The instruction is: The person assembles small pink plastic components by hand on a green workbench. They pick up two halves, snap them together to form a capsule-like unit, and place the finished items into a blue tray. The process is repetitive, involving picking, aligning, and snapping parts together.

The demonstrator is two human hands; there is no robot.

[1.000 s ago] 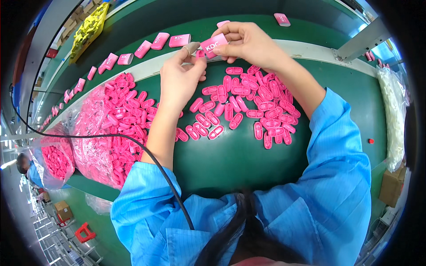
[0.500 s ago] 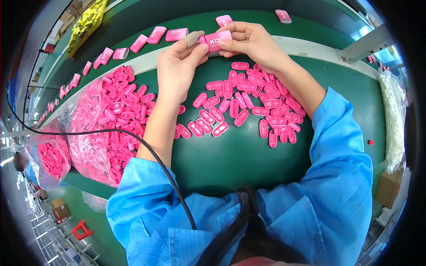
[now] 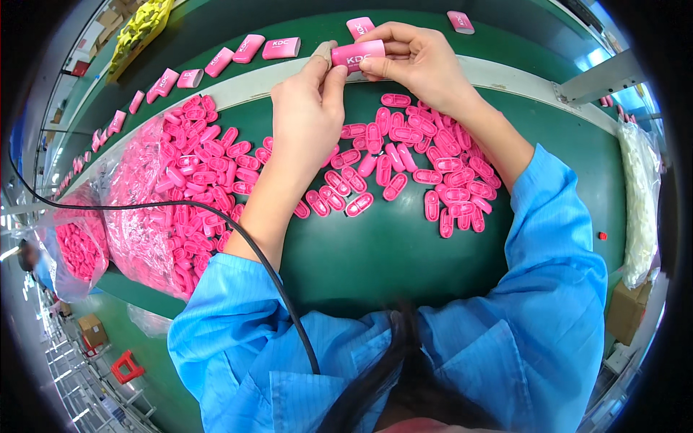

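Both of my hands are raised over the far edge of the work surface, holding one glossy pink plastic casing (image 3: 369,49) with pale lettering between them. My left hand (image 3: 312,105) pinches its left end with thumb and index finger; a beige cover wraps that fingertip. At the right end, my right hand (image 3: 426,68) grips with the thumb on the front and fingers behind. Below my hands lies a loose heap of small oval pink end caps (image 3: 455,173). A larger pile of pink caps (image 3: 209,173) spills from a clear plastic bag (image 3: 137,209) beside my left forearm.
Pink casings (image 3: 281,48) stand in a row along the green belt (image 3: 317,27) beyond a pale rail (image 3: 505,76). A yellow tray (image 3: 144,36) sits far left. A black cable (image 3: 238,234) crosses my left arm. Bagged white material (image 3: 639,209) lies right.
My left hand has moved right, its fingers now closer around the casing's left end. The held casing has shifted slightly right and up. Casings on the belt appear a little farther left.
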